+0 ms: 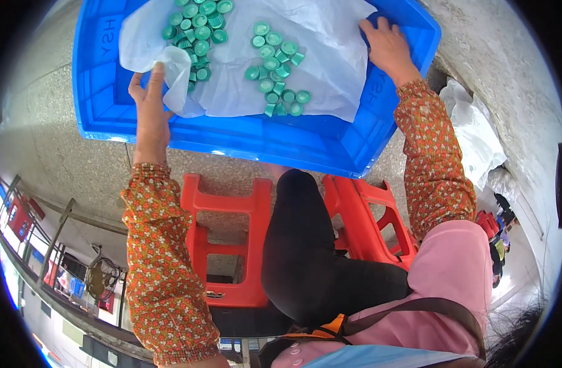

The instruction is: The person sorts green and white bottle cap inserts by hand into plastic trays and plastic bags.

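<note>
A blue plastic crate (244, 138) is in front of me, lined with a thin white plastic sheet (232, 80). On the sheet lie two loose groups of small green ridged caps (201, 32), one left of the middle and one to the right. The near left corner of the sheet is pinched between the thumb and fingers of my left hand (149, 98), and it folds up there. At the sheet's right edge, inside the crate wall, my right hand (391, 52) has its fingers curled on the sheet; the fingertips are partly hidden.
Red plastic stools (253, 245) stand below the crate, beside my bent leg (299, 245). Crumpled clear plastic (474, 138) lies by the pale wall at the right. A standing fan (103, 277) and metal railings are at the far left.
</note>
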Motion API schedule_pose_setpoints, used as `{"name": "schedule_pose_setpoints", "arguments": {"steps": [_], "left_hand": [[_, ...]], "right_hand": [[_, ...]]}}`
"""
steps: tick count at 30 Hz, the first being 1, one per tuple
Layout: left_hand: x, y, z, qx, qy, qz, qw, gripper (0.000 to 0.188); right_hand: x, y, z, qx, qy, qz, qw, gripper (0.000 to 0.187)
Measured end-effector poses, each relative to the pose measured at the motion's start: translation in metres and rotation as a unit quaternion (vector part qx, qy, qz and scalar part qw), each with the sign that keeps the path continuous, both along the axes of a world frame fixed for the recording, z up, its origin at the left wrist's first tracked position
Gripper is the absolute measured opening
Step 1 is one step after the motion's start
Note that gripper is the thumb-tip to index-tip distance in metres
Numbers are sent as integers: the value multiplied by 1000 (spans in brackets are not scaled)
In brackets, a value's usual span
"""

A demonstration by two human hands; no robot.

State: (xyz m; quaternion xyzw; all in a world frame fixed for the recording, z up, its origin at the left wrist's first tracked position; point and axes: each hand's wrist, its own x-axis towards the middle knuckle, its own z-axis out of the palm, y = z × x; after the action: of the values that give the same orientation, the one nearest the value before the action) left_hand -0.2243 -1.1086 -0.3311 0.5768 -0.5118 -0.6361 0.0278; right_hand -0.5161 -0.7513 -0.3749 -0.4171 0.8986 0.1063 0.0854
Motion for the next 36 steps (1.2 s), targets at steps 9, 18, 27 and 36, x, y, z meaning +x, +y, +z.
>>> {"name": "schedule_pose_setpoints", "arguments": {"steps": [9, 18, 27, 36], "left_hand": [[-3, 45, -16, -284, -170, -272, 904, 86], [1, 35, -19, -270, -245, -252, 896, 36], [0, 33, 28, -254, -192, -126, 939, 41], [15, 18, 28, -273, -173, -105, 940, 44]], "right_hand": [[21, -2, 50, -82, -10, -117, 990, 28], [109, -81, 60, -415, -348, -160, 825, 42], [169, -10, 18, 20, -194, 123, 973, 38], [173, 16, -55, -74, -165, 213, 960, 18]]}}
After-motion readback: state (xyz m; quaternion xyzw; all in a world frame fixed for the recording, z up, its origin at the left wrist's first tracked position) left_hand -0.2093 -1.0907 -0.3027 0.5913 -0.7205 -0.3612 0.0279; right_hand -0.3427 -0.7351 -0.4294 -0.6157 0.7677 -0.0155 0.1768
